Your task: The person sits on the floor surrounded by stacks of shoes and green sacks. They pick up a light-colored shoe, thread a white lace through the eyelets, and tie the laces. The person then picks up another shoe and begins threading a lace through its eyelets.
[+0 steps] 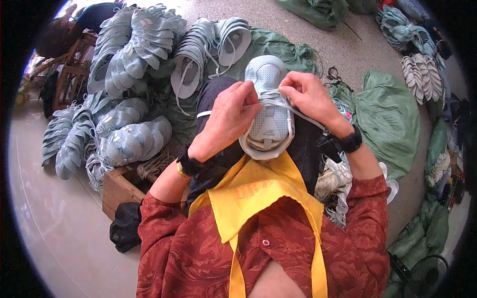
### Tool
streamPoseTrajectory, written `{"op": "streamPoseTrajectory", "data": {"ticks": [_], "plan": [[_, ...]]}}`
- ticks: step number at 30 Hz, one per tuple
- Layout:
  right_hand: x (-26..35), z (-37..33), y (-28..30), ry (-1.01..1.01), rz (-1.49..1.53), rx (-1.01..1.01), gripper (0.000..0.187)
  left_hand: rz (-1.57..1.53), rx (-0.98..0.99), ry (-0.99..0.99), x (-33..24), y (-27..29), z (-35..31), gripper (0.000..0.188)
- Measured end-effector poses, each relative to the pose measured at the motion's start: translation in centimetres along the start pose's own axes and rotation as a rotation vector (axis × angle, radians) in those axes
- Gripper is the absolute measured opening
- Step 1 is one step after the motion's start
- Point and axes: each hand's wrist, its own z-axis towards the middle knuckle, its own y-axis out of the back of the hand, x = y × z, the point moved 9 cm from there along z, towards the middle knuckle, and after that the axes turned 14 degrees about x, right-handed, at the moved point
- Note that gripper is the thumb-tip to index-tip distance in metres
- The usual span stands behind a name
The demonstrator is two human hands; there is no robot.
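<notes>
A pale grey-blue shoe upper (269, 126) lies on my lap, its toe pointing away from me and its perforated tongue facing up. A flat light shoelace (304, 116) crosses the upper, and its loose ends trail out to both sides. On the left of the upper, my left hand (229, 111) is closed, thumb and finger pinching the lace near the top of the tongue. My right hand (310, 94) pinches the lace on the other side, its fingertips just above the crossing. The fingers partly hide where the lace passes through the upper.
Stacked shoe uppers (144, 44) sit at the far left, with more nested uppers (129, 139) below. A wooden box (119, 191) stands at my left, and bundled white laces (335, 184) hang at my right. Green sacks (387, 119) lie on the right. A yellow apron (258, 198) covers my front.
</notes>
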Motion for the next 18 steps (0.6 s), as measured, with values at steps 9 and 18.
{"op": "streamPoseTrajectory", "data": {"ticks": [9,18], "plan": [[-1.3,2.5,-1.7,-0.141,0.369,0.619,0.025,0.039,0.04,-0.05,-0.7,0.1,0.6,0.02],[-0.4,2.9,-1.3,-0.057,-0.034,0.534,0.028,-0.012,0.065,-0.077,-0.7,0.0,0.7,0.02]]}}
